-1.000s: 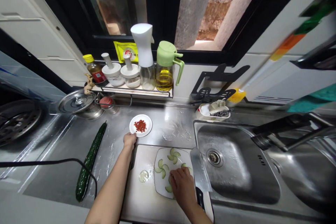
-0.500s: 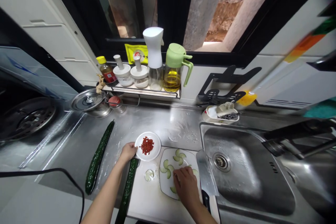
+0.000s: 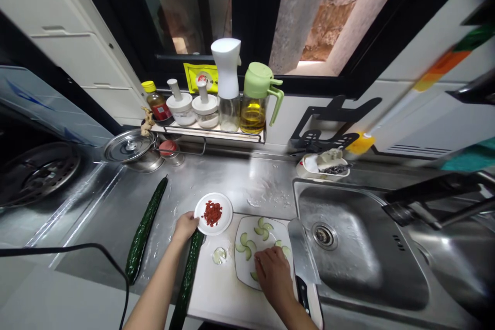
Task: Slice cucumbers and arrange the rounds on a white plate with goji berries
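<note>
My left hand grips the rim of a small white plate, thumb on top. A heap of red goji berries lies in that plate. Over a larger squarish white plate, my right hand hovers or rests with its fingers bent together; whatever the fingertips hold is hidden. Thin cucumber slices lie in fan-like groups on the larger plate, partly covered by the hand. This plate stands on a white cutting board. More cucumber slices sit on the board between the two plates.
A cleaver lies along the board's right side, near the sink. One whole cucumber lies on the steel counter, another beside the board's left edge. Behind, a shelf carries seasoning jars and an oil pot.
My left hand has shifted the small plate slightly to the left. My right hand stays over the larger plate with almost no movement.
</note>
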{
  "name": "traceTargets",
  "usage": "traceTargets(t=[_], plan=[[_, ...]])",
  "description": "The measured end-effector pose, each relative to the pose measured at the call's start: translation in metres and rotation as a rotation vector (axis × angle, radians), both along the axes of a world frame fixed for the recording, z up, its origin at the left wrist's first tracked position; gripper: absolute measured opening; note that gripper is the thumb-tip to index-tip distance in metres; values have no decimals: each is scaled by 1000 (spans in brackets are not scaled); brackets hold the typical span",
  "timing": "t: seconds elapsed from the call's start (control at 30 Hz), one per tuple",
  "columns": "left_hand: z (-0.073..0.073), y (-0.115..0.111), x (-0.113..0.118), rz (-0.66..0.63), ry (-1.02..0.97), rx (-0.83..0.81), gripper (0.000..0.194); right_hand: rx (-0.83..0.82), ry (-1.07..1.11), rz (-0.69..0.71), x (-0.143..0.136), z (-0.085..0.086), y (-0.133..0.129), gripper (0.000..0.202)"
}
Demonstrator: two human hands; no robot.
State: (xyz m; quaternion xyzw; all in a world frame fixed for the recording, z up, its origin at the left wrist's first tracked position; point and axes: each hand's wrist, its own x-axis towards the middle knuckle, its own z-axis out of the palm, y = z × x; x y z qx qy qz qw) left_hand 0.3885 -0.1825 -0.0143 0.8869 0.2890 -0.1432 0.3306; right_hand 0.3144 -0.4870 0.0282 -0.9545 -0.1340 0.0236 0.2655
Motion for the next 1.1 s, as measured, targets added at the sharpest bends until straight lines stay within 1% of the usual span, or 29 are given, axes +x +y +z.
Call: traceTargets(t=[0.07,0.13,0.2,0.27,0.33,0.4,0.47,0.7,0.8,0.9,1.0,1.1], plan=[[5,2,-1,-17,-7,31,17,-15,-2,-5,0,1,0,16],[11,1,-2,-15,-25,72,23,-27,1,-7,0,2,0,16],[17,-3,-2,-17,-83,122,28,-35,8,-6,0,3,2,16],[22,-10,-1,-81,-177,141,26,-39,16,-4,-1,3,3,16],[25,-19,-1,-196,-245,136,20,-38,21,-5,-1,4,5,16],[26,-27,0,-284,-250,127,17,-29,26,-10,-2,4,5,16],[25,-32,0,-314,-238,130,16,-21,31,-17,-3,3,5,16],[21,-34,-2,-327,-245,136,18,-14,4,-24,-3,3,-1,18],[24,-33,-3,-331,-258,131,18,-26,9,-31,-4,4,-3,17],[31,-34,-7,-292,-314,92,19,-35,16,-36,-5,6,-5,16],[38,-47,-15,-247,-369,0,19,-37,16,-50,-4,7,-6,15],[42,-75,-30,-258,-374,-139,19,-16,12,-59,-1,5,-5,17]])
